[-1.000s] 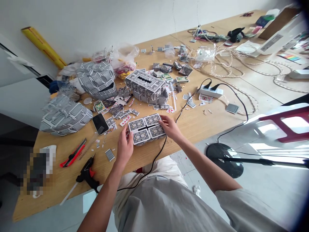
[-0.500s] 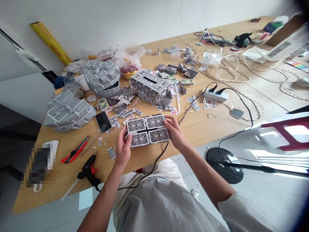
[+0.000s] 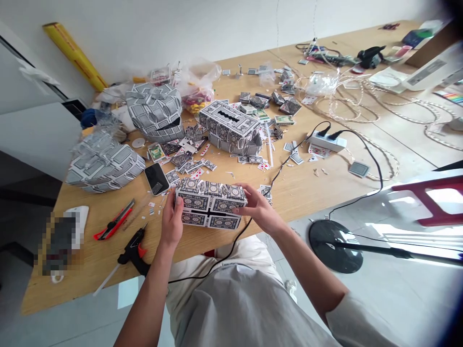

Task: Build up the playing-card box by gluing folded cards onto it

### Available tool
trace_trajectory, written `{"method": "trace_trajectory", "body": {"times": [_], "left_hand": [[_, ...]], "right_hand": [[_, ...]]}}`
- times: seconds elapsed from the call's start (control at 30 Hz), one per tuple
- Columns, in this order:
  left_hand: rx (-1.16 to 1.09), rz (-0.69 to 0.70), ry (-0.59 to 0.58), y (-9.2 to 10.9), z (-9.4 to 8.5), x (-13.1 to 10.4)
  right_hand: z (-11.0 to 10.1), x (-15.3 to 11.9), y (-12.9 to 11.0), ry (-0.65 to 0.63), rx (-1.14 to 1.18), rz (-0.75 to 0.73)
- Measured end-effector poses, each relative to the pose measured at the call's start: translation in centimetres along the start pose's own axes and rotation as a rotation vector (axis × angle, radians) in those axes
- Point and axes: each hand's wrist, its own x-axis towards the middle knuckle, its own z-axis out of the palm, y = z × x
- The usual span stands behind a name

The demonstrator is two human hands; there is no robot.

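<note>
Between my two hands is a long box made of playing cards [image 3: 211,205], with patterned black-and-white card backs on its faces and a dark gap along the near face. My left hand [image 3: 172,219] grips its left end, thumb on the near face. At the right end, my right hand [image 3: 261,209] holds it with the fingers along the edge. Behind it stands a similar card box with a slotted lid [image 3: 229,123]. A glue gun [image 3: 133,253] lies left of my left forearm, its black cord running under the held box. A red utility knife [image 3: 115,220] lies farther left.
A phone [image 3: 156,179] lies beside two card-covered baskets [image 3: 154,111]. Loose playing cards [image 3: 188,156] and scraps litter the table's middle. A power strip [image 3: 327,140] with plugged cords stands at right, near coiled rope [image 3: 347,108]. A black round stand base [image 3: 336,246] is on the floor.
My hands have tilted the card box, so its long upper side now shows above the gapped face. The box has moved slightly left and down.
</note>
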Motion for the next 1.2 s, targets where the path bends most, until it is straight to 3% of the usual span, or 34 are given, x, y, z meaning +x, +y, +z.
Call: {"method": "trace_trajectory", "body": {"times": [0.13,0.4,0.53,0.67,0.8,0.93,1.03,1.2], "left_hand": [[0.017,-0.003,-0.085,0.6,-0.6,0.2],[0.088,-0.293,-0.107,0.2,-1.2,1.0],[-0.063,-0.368,-0.123,-0.6,-1.2,1.4],[-0.241,-0.349,-0.017,-1.6,-1.3,1.4],[-0.104,-0.237,0.061,-1.7,-0.8,0.1],[0.009,-0.159,0.044,-1.3,0.5,-1.7],[0.040,-0.147,0.040,-1.6,0.8,-2.2],[0.118,-0.086,0.050,-2.8,-0.1,-1.7]], "right_hand": [[-0.2,-0.1,-0.2,-0.008,0.014,0.059],[-0.6,-0.4,0.3,-0.038,-0.009,0.251],[-0.5,-0.3,0.6,-0.031,0.054,0.314],[-0.2,-0.2,1.2,0.050,0.144,0.315],[0.5,-0.6,2.0,0.149,0.173,0.268],[1.3,-1.2,3.0,0.167,0.151,0.242],[1.3,-1.7,3.4,0.137,-0.038,0.223],[1.1,-2.3,2.9,0.136,-0.703,0.036]]}}
